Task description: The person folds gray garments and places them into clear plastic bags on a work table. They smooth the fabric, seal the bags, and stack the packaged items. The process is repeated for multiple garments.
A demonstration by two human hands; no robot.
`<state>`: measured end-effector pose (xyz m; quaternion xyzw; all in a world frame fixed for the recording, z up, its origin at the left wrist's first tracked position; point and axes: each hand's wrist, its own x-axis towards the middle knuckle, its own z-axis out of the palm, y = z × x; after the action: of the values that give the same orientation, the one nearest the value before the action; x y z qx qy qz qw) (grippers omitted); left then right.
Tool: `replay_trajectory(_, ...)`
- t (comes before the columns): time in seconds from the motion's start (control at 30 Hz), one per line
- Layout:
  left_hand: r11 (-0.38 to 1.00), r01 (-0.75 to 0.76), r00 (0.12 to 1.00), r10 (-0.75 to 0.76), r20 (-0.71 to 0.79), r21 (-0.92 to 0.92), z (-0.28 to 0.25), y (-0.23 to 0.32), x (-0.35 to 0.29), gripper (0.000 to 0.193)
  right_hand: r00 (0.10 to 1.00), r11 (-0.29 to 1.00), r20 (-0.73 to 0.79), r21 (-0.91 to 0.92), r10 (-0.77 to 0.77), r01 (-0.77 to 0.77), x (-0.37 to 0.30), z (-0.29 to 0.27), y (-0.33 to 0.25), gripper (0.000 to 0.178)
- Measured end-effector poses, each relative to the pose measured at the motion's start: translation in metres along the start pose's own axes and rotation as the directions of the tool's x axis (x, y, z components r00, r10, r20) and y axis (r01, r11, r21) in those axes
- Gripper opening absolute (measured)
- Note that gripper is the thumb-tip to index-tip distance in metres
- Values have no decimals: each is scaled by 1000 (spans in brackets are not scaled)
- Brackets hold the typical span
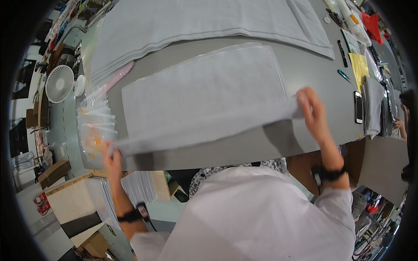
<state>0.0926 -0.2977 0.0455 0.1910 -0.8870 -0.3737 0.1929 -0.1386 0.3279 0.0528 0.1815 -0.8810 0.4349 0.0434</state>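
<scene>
A light grey cloth (204, 91) lies spread over the table in front of me, its far part flat and its near edge lifted a little. At that edge's left corner, my left hand (112, 160) is closed in a pinch on the fabric. My right hand (312, 108) grips the right corner, fingers closed and slightly blurred. Between both hands the near edge is stretched and smeared by motion, with its shadow falling on the table. Beyond it, a larger pile of folded grey cloth (209, 19) covers the far side.
Clear plastic packets (96, 126) with orange marks lie at the table's left edge, near a white fan (59, 83). On the right are a phone (358, 107), a teal cutter (344, 75), a black pen (342, 53) and yellow paper (359, 69). Cardboard boxes (383, 167) stand below right.
</scene>
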Motion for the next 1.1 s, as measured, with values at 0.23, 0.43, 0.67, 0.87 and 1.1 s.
replay_trajectory(0.23,944,83,969,-151,195,318,68,-14,161,33,992,917,-43,-378,122,-129,164,65,31,48)
replay_trajectory(0.43,678,-475,880,381,285,562,116,37,111,73,982,748,-158,-663,-100,-30,116,80,45,46)
replay_trajectory(0.67,857,-452,855,337,394,248,191,99,19,77,891,888,-118,-91,439,-450,65,5,117,42)
replay_trajectory(0.87,952,-289,954,279,107,101,175,115,8,56,899,687,123,605,420,-403,74,-17,15,51)
replay_trajectory(1.1,498,594,801,-288,525,-632,174,132,37,50,866,896,487,328,112,-300,93,188,-123,67)
